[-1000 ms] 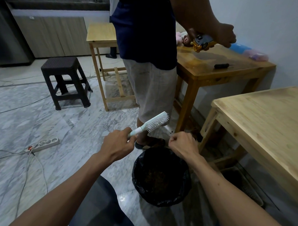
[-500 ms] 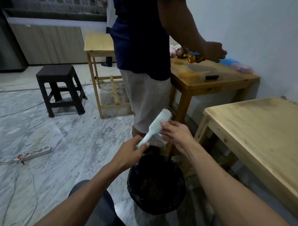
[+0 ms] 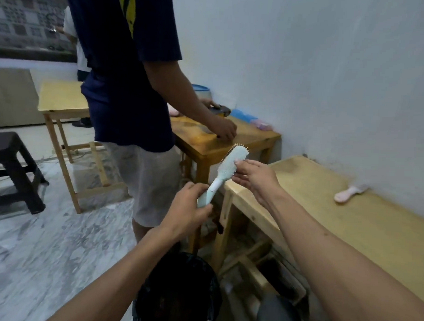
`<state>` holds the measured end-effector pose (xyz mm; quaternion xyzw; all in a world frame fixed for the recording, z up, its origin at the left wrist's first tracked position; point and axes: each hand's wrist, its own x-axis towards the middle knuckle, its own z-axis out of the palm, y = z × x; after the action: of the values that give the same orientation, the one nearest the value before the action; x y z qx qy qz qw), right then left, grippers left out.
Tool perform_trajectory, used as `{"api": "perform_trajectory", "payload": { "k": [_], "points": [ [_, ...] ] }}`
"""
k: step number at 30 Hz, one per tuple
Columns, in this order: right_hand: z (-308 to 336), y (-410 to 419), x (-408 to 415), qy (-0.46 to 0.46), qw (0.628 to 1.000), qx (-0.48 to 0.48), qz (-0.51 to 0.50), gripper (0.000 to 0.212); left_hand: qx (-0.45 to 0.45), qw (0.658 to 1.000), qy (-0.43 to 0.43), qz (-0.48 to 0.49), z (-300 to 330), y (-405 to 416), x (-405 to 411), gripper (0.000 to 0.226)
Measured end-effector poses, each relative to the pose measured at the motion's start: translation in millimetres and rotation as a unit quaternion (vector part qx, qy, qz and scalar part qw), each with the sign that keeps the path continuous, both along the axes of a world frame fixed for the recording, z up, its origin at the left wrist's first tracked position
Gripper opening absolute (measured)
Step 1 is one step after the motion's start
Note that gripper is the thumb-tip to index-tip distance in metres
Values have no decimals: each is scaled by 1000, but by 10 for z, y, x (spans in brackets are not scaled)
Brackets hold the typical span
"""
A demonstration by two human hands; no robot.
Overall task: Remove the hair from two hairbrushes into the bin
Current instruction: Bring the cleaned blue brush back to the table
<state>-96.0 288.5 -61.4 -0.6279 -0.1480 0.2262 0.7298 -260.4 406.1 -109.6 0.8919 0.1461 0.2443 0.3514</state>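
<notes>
Since half a second ago, your view has swung to the right and both hands have lifted the mint-green hairbrush (image 3: 226,171) higher, away from the bin and toward the nearer wooden table. Your left hand (image 3: 189,208) is curled closed around the brush's handle, holding it tilted with the head up and to the right. Your right hand (image 3: 255,177) is at the brush head, fingers loosely spread, fingertips (image 3: 238,162) touching its bristle face; whether any hair is pinched there cannot be told. Below your forearms stands the black-lined bin (image 3: 177,293) on the marble floor, with dark matter inside. To the right, a pink hairbrush (image 3: 349,193) lies flat on the light wooden table (image 3: 348,225), near the wall. Ahead of you, a person in a navy shirt and pale shorts (image 3: 127,85) stands at a darker wooden table (image 3: 230,144), one hand resting on it.
</notes>
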Motion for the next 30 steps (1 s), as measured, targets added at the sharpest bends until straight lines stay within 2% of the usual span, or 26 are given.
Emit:
{"api": "perform_trajectory", "payload": {
  "k": [4,8,10,17,20,25,30],
  "points": [
    [254,-408,374,-13,997,-10,-69,24,37,998,-25,-53,220,-293,478,51],
    [410,-923,736,-23,989,-9,-143,8,64,995,-34,-71,363,-698,1042,52],
    [428,-1220,961,-26,981,-17,-192,9,78,991,-45,-97,404,-946,1314,47],
    [241,-2300,1732,8,940,-81,-332,13,127,966,-41,-221,369,-1886,2207,34],
    [61,-2664,2010,32,917,-118,-380,12,162,957,-19,-240,323,-2254,2504,33],
    [-180,-3026,2360,69,884,-194,-419,15,216,946,18,-243,159,-2674,2859,32],
    [-346,-3112,2579,64,870,-242,-425,15,239,938,29,-251,10,-2820,3119,30]
  ]
}}
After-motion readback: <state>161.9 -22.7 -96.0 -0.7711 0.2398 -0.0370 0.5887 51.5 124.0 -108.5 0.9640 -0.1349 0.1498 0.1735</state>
